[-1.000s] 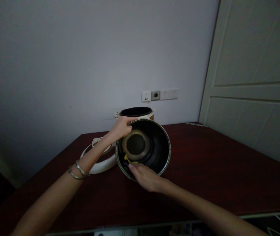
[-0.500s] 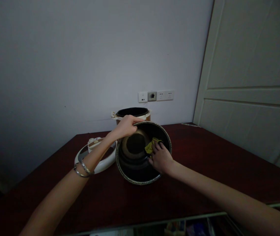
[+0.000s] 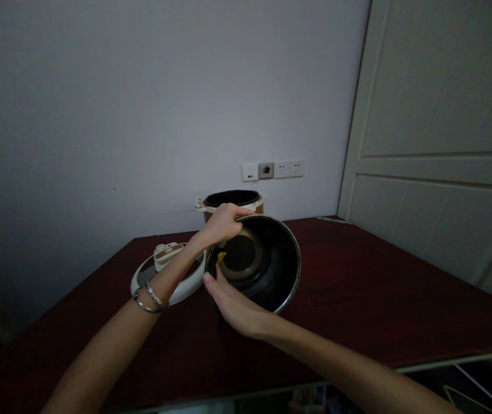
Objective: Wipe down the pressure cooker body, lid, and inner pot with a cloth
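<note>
A dark inner pot (image 3: 282,253) is tipped on the table with its mouth towards me. My left hand (image 3: 226,221) is closed over the upper rim. Inside the pot's left wall is my right hand (image 3: 232,302), its thumb by the left rim and its fingers partly hidden within. A bit of yellow cloth (image 3: 220,257) shows at those fingers, pressed near the wall. Behind the pot stands the cooker body (image 3: 252,205), white-rimmed and uncovered. Its round white lid (image 3: 187,287) lies to the left, partly behind my left forearm.
The dark red table (image 3: 358,287) meets a pale wall (image 3: 163,115) with a row of sockets (image 3: 289,168). A white panelled door (image 3: 435,132) rises on the right. Below the table's front edge, several items (image 3: 308,397) show dimly.
My right hand has moved with the yellow cloth from the pot's right inner side to its left. The pot's mouth has turned slightly. My left hand keeps its grip on the rim.
</note>
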The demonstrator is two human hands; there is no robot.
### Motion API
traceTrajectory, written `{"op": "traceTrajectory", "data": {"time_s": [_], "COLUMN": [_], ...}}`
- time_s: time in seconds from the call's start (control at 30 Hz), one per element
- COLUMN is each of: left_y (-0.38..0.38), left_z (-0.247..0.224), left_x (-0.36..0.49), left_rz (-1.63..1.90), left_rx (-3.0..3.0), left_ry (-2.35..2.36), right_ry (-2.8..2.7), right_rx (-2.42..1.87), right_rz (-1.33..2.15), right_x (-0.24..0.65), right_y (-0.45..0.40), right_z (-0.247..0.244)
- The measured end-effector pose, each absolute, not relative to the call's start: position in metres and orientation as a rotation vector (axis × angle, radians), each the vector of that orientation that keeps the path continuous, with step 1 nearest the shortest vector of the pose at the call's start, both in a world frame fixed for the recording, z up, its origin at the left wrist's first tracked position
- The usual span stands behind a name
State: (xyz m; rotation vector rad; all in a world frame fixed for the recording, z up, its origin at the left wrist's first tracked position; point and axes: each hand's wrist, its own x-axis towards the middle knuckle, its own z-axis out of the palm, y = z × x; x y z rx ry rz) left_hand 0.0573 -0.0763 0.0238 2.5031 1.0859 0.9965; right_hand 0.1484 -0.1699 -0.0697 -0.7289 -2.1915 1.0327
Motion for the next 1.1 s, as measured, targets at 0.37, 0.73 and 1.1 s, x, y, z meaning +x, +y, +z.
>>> {"op": "traceTrajectory", "data": {"time_s": [0.37,0.73,1.1], "left_y": [-0.065,-0.066,-0.066], "left_z": [0.021,0.023,0.029], "left_x": [0.042,0.049,0.055], "left_rz": [1.032,1.041,0.946], "left_rx": [2.498,2.516,2.545], "left_ry": [1.177,1.208,1.196], "right_ry": [-2.781,-2.706,-2.667], "right_rx": [-1.018,-1.315,-0.723], "right_rz": [0.312,-0.401,0.954], "right_x": [0.236,0.250,0.192], "right_y": [-0.155,-0.119,-0.180], "right_z": [-0.111,-0.092,-0.085]}}
